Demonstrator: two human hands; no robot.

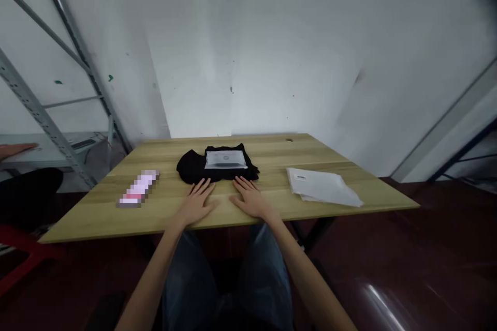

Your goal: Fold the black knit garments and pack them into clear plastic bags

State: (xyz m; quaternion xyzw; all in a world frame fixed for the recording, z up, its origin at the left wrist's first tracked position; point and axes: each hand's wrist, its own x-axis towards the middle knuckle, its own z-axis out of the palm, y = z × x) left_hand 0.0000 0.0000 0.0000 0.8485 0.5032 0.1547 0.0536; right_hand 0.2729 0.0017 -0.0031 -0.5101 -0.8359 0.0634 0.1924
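Observation:
My left hand (196, 204) lies palm down on the wooden table (272, 150), fingers apart and holding nothing. To its right, my right hand (250, 198) rests flat in the same way, also holding nothing. Just beyond my fingertips is a black cloth item (191, 166), bunched at its left end. A flat whitish packet (225, 159) with a small round mark lies on top of the cloth. Over on the right side of the table are a few thin white translucent sheets or bags (324, 186), slightly fanned, with a small label on the top one.
A blurred-out pink and white object (140, 187) lies on the table's left side. Metal shelf posts (39, 108) stand at the left, with another person's hand (17, 150) on a white desk behind. A red stool (27, 248) is low left.

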